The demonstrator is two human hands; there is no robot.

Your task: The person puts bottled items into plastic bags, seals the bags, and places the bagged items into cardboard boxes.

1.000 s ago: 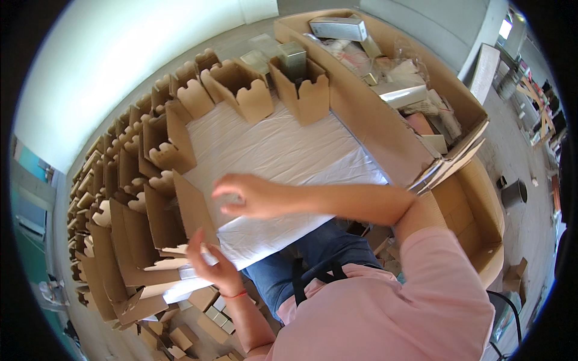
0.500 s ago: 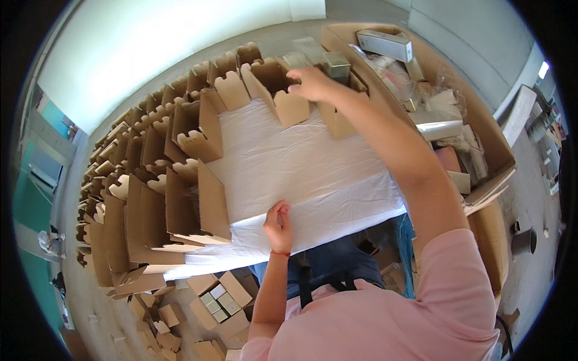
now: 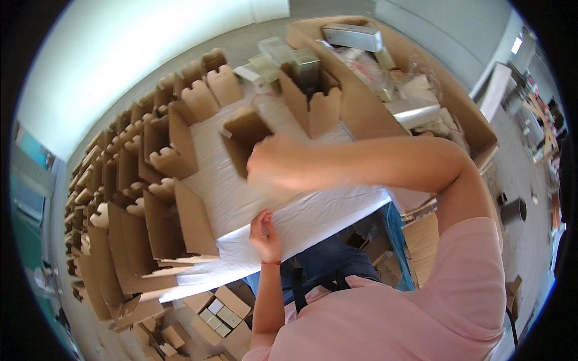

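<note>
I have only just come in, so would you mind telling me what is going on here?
A person's right hand, blurred, grips an open brown carton over the white cover. The left hand is loosely curled above the cover's near edge, with nothing visible in it. Rows of open cartons stand to the left; beyond the right arm, a large box holds mixed packages.

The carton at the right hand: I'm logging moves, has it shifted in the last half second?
Yes: against the white sheet, the carton has moved from the back toward the near edge.
</note>
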